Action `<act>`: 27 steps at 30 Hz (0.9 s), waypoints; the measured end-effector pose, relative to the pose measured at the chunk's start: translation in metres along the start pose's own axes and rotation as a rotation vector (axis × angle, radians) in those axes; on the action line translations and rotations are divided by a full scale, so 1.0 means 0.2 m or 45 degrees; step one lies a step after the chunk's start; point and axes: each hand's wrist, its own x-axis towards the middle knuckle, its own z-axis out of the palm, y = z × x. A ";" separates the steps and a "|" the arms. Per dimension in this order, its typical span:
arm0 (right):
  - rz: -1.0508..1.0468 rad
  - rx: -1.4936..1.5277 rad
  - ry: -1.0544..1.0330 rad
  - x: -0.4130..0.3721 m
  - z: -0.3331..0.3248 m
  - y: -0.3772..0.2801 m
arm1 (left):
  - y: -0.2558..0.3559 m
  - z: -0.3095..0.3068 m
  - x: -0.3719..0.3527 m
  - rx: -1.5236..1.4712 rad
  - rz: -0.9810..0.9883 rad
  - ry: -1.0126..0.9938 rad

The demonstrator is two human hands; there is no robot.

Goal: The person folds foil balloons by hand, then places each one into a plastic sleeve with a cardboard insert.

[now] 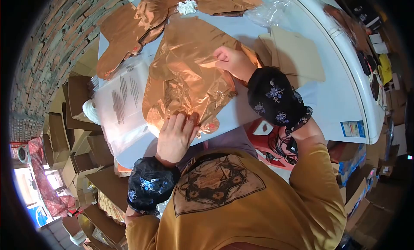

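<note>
Foil sheet (192,43), copper-col., lies crumpled on the white table (332,103), in front of the person, btwn. clear printed bags (123,95) on the L and tan sheets (299,56) on the R. L hand (176,135) rests on its near end, fingers bent & close tog.; can't tell if they pinch it. R hand (230,59), fingers curled nearly shut, is at its R side; can't tell if it has hold of foil. White string bundle (187,7) sits nr. the far end

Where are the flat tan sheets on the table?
In the head view, the flat tan sheets lie on the right side of the white table, just past the shiny copper foil and the right hand.
</note>
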 end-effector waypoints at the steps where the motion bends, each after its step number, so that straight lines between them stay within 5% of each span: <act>1: -0.003 -0.043 0.007 -0.01 0.00 -0.03 | 0.00 0.01 0.00 0.017 0.001 -0.004; 14: -0.343 -0.318 0.147 -0.01 0.04 0.02 | -0.01 0.00 0.06 0.011 0.027 -0.020; 20: -0.106 -0.083 0.094 -0.13 -0.08 -0.12 | 0.01 0.01 0.11 0.038 0.024 -0.037; 27: 0.064 -0.298 0.124 -0.52 -0.05 -0.15 | 0.06 0.12 0.22 0.127 0.000 -0.020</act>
